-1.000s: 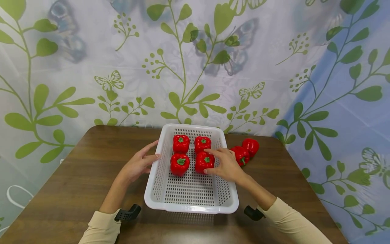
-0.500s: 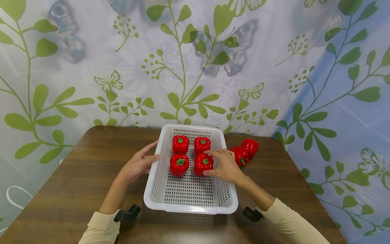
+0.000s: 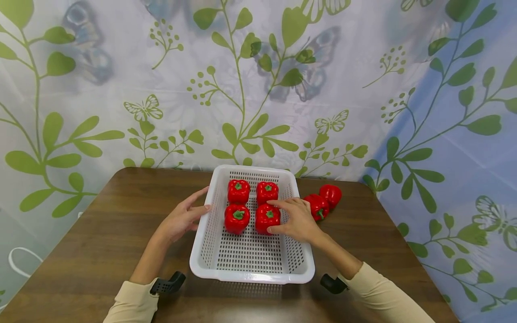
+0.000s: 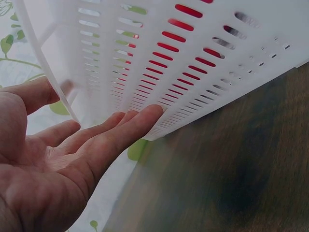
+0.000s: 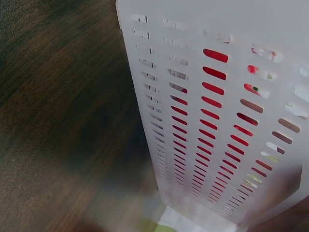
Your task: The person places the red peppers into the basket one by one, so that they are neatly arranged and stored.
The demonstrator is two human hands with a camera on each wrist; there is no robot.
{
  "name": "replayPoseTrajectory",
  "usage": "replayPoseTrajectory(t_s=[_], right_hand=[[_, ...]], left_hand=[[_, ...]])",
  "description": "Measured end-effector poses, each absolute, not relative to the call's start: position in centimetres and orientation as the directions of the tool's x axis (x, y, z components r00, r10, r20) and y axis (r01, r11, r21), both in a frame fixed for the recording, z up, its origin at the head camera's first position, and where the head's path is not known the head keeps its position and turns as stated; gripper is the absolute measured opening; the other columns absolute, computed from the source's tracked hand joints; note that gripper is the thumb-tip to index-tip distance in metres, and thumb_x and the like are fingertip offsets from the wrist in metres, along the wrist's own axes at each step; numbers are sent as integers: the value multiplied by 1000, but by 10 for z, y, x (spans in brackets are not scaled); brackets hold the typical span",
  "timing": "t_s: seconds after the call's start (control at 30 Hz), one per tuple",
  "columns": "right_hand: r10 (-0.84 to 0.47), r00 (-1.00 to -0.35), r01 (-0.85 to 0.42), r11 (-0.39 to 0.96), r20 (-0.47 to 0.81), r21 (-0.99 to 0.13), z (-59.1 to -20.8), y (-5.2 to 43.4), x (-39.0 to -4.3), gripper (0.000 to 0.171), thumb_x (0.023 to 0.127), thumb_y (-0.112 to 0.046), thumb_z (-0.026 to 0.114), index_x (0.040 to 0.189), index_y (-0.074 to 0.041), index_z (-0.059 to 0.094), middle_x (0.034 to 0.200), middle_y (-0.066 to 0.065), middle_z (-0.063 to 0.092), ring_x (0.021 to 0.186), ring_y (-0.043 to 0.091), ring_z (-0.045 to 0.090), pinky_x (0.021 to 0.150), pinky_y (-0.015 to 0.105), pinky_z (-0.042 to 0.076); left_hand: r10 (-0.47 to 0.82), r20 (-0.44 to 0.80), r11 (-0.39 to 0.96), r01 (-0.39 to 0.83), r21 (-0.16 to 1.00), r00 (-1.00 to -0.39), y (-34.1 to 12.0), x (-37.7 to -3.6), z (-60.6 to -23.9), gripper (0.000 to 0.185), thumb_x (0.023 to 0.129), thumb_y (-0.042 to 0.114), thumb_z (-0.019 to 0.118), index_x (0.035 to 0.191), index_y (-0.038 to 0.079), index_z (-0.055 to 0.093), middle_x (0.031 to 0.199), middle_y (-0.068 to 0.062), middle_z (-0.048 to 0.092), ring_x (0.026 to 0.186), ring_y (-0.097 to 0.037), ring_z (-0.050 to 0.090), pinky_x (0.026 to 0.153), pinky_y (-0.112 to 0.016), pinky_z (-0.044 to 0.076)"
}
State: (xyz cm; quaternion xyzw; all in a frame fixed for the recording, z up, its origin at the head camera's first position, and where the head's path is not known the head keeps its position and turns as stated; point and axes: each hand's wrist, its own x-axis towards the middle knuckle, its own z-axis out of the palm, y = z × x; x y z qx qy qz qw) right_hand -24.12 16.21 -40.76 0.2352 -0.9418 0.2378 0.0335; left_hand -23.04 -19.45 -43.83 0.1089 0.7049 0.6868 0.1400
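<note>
A white perforated plastic basket [image 3: 254, 277] stands on the wooden table. Inside it are several red bell peppers with green stems, two at the back and others nearer the front. My left hand [image 3: 179, 220] holds the basket's left rim, its thumb over the edge. In the left wrist view the fingers of this hand [image 4: 63, 166] lie along the outer wall. My right hand [image 3: 299, 220] reaches over the right rim and grips the front right bell pepper [image 3: 266, 220] between thumb and fingers. Through the slots of the basket wall [image 5: 207, 159] red shows in the right wrist view.
Two more red bell peppers [image 3: 317, 207] lie on the table [image 3: 363, 242] beyond the basket's right side, close together. A curtain [image 3: 169, 80] with green leaves and butterflies hangs behind the table. A white cord [image 3: 16, 264] shows at the far left.
The front right bell pepper has shifted slightly left and toward the person, with my right hand on it. My left hand keeps its place on the rim.
</note>
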Motion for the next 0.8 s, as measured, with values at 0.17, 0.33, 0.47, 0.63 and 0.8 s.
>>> replayPoseTrajectory(t_s=[0.17, 0.33, 0.47, 0.63, 0.8], right_hand=[[-418, -889, -455, 775, 186, -438, -409, 162, -242, 70, 73, -36, 89, 137, -23, 63, 129, 5, 69, 122, 27, 50, 106, 54, 26], [-405, -896, -441, 776, 180, -451, -410, 162, -242, 69, 72, -36, 89, 136, -23, 64, 128, 5, 68, 121, 26, 50, 108, 54, 25], [-400, -900, -433, 778, 173, -455, -410, 162, -242, 70, 72, -36, 89, 136, -24, 64, 129, 5, 68, 122, 26, 49, 109, 55, 25], [-398, -902, -428, 775, 168, -464, -409, 162, -241, 72, 71, -36, 90, 136, -23, 64, 129, 5, 68, 122, 27, 49, 109, 54, 24], [-395, -903, -425, 771, 168, -475, -408, 162, -241, 73, 69, -36, 91, 136, -23, 64, 129, 6, 68, 122, 27, 49, 108, 55, 25]], left_hand=[[346, -41, 32, -32, 999, -937, -195, -230, -438, 69, 103, 26, 59, 162, 27, 24, 149, -29, 48, 122, -48, 62, 83, -57, 60], [350, -35, 39, -23, 999, -936, -194, -230, -438, 69, 103, 26, 58, 162, 27, 23, 150, -28, 47, 123, -48, 61, 84, -57, 60], [357, -32, 34, -21, 999, -934, -194, -230, -439, 69, 103, 26, 58, 162, 27, 23, 151, -29, 47, 123, -48, 61, 84, -57, 60], [362, -29, 27, -21, 999, -932, -194, -230, -439, 69, 103, 25, 58, 162, 27, 23, 151, -30, 46, 123, -49, 61, 84, -58, 59], [361, -29, 28, -20, 999, -932, -194, -230, -439, 69, 103, 25, 58, 162, 27, 23, 151, -29, 46, 123, -49, 61, 85, -58, 59]])
